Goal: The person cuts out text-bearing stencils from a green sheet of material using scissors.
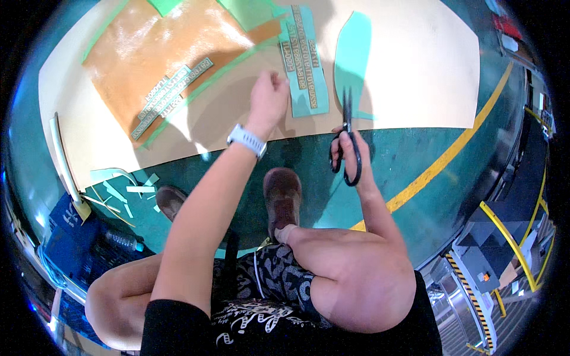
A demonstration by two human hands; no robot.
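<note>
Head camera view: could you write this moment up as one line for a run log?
left hand: on teal sheet | right hand: holds black scissors, blades closed | surface: tan board on floor | nearby: brown sheet

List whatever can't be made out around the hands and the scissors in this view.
- Left hand: its fingertips curl under beside the teal strip, so contact with the strip is unclear.
- Scissors: the blades look closed, yet too thin and dark to be sure.
- Right hand: the fingers are partly hidden by the scissor loops.
- Orange sheet: its top is cut off by the picture rim.
</note>
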